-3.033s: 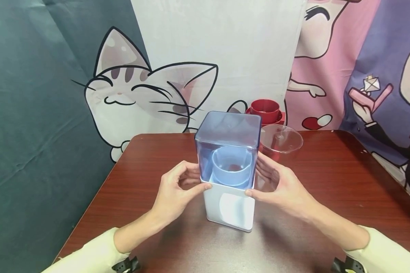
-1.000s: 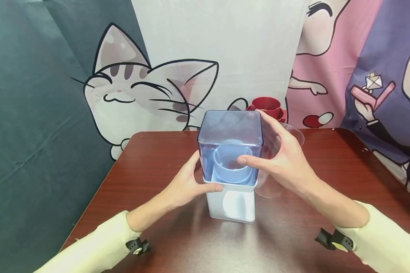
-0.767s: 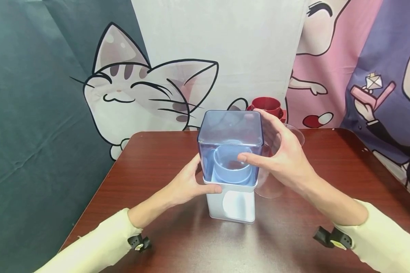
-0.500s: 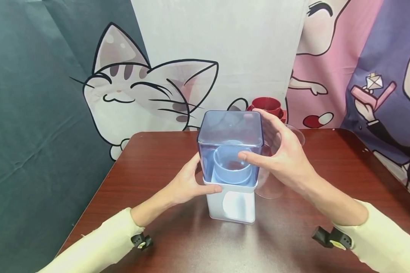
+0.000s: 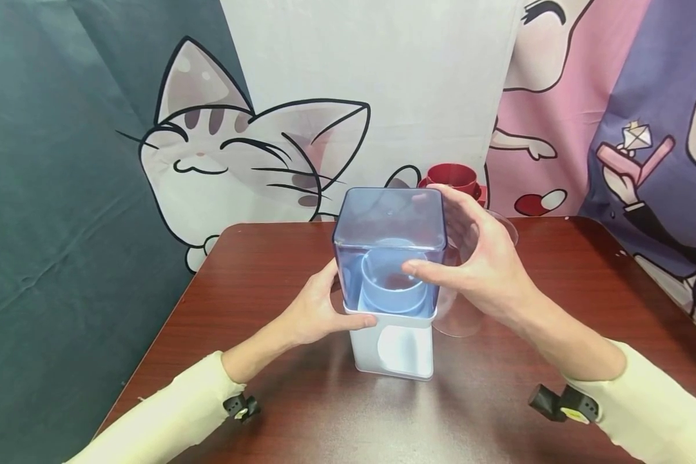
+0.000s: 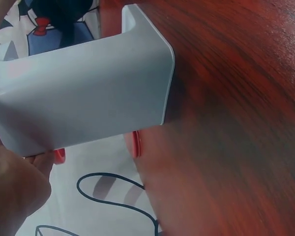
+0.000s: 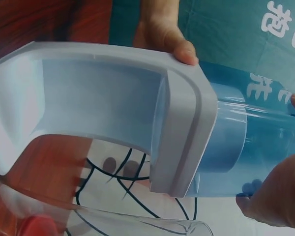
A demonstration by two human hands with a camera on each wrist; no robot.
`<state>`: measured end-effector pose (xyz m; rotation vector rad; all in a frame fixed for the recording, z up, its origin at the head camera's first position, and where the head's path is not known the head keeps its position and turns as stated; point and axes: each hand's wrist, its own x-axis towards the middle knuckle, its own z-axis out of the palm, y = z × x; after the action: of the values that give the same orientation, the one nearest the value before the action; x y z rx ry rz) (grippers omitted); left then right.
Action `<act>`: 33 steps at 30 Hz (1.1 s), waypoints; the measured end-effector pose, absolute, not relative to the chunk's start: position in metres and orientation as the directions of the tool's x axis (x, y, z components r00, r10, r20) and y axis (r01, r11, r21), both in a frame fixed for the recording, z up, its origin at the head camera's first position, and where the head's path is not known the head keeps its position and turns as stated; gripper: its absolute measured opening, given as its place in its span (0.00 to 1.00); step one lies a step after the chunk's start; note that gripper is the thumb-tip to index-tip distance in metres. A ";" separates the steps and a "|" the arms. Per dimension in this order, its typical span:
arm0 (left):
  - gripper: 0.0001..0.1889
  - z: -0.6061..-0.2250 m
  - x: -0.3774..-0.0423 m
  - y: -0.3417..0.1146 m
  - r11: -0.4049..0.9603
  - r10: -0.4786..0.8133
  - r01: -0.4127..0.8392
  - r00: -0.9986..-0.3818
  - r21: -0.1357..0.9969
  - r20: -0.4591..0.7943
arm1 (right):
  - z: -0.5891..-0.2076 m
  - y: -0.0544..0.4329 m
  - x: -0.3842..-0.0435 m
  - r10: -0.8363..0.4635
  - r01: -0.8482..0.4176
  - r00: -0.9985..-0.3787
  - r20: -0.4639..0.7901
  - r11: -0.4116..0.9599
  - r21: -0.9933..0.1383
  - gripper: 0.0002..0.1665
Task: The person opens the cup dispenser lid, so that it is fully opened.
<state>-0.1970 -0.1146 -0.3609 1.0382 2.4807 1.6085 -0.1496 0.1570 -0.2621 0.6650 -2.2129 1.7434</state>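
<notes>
In the head view, a transparent blue square cover [image 5: 390,216] sits over a white stand [image 5: 364,351] on the table. A round collar [image 5: 385,299] shows through the cover. My left hand [image 5: 310,314] grips the stand near its upper rim, the thumb across the front and the other fingers behind, mostly hidden. Higher up, my right hand [image 5: 490,264] holds the cover, its thumb on the front face and its fingers along the right side. The right wrist view shows the stand's wide opening, framed by the white wall [image 7: 182,132].
Behind the right hand stands a red part with a round cup-like top [image 5: 452,175]. A clear round plastic piece [image 5: 461,321] is on the brown table [image 5: 255,277], partly hidden by the stand and hand. A printed cloth [image 5: 429,77] hangs behind the table.
Since three seconds ago, my right hand has moved up from the seam onto the cover, and my left thumb has slid further across the front. Over the last second the hands have hardly moved.
</notes>
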 end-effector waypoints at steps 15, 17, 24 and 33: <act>0.50 -0.362 -0.200 -0.117 0.264 0.548 0.570 -0.752 0.778 0.366 | -0.259 0.158 -0.149 -0.167 -0.426 -0.904 0.395 0.248 -0.870 0.50; 0.50 -0.362 -0.200 -0.116 0.271 0.548 0.572 -0.753 0.774 0.364 | -0.259 0.158 -0.148 -0.171 -0.434 -0.900 0.402 0.239 -0.869 0.51; 0.51 -0.361 -0.198 -0.115 0.263 0.559 0.583 -0.742 0.769 0.371 | -0.260 0.159 -0.143 -0.172 -0.493 -0.869 0.464 0.224 -0.841 0.56; 0.50 -0.360 -0.198 -0.114 0.251 0.549 0.557 -0.755 0.792 0.358 | -0.259 0.160 -0.144 -0.155 -0.452 -0.892 0.425 0.245 -0.858 0.51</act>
<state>-0.1980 -0.1143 -0.3605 1.1015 2.4908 1.5827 -0.1442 0.1595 -0.2587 0.5669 -2.2664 1.6954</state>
